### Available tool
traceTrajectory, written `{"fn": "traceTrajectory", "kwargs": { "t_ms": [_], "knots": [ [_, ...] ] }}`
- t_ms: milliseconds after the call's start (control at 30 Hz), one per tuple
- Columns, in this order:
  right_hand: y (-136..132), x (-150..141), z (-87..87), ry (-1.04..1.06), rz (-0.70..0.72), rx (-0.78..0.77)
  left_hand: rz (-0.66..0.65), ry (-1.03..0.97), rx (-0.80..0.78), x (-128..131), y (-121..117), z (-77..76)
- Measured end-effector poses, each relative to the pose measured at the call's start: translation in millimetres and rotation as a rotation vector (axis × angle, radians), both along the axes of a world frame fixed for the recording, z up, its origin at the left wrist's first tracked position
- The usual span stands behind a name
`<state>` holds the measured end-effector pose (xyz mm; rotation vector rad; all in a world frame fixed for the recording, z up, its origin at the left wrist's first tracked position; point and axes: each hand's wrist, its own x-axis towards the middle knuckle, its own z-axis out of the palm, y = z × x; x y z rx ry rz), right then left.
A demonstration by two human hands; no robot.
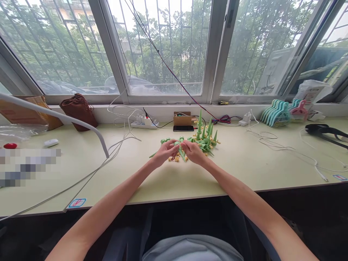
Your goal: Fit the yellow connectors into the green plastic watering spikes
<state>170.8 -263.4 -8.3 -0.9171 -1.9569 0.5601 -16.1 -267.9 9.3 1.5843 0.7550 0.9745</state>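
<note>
My left hand (166, 151) is closed on a green plastic plant watering spike (177, 143), its fingers pinched near the spike's upper end. Close beside it, almost touching, my right hand (193, 150) is closed with thumb and fingers pressed together; what lies in that pinch is hidden. Below and between the hands, another green spike (182, 155) points toward me among small yellow valves (174, 158). Just right of my right hand stands a cluster of green spikes (209, 131) with yellow valves, some upright and others lying down. More green pieces (164, 140) lie behind my left hand.
Behind the pile are a black phone (183, 128) and a small cardboard box (182, 119). A power strip (145, 124) sits by the sill. White cables (282, 145) run across the right side, and a white curved arm (81, 119) crosses the left. Hangers (276, 113) stand back right.
</note>
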Motion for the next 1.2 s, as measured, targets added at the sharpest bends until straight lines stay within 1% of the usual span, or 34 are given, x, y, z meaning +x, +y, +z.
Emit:
{"fn": "traceTrajectory", "kwargs": {
  "t_ms": [133,333,467,600,733,867,967,1067,1200],
  "knots": [
    [0,0,0.0,0.005,-0.007,-0.014,0.052,0.064,0.147,0,1,-3.3],
    [1,0,0.6,0.011,-0.019,-0.045,0.141,0.136,0.326,4,2,-9.7],
    [-1,0,3.2,0.056,-0.011,-0.11,0.216,0.25,0.494,5,-2,-8.4],
    [-2,-1,5.1,0.114,0.001,-0.188,0.251,0.347,0.573,6,-7,-5.9],
    [0,-1,4.6,0.16,0.002,-0.238,0.284,0.328,0.571,8,-9,-5.5],
    [0,-1,4.3,0.163,0.0,-0.263,0.294,0.341,0.562,9,-10,-5.6],
    [-2,-3,4.9,0.173,-0.022,-0.232,0.304,0.334,0.538,10,-9,-5.3],
    [-5,-6,6.2,0.189,-0.046,-0.192,0.304,0.28,0.473,11,-8,-5.4],
    [-6,-8,7.5,0.21,-0.058,-0.161,0.243,0.194,0.41,12,-7,-6.5]
  ]
}}
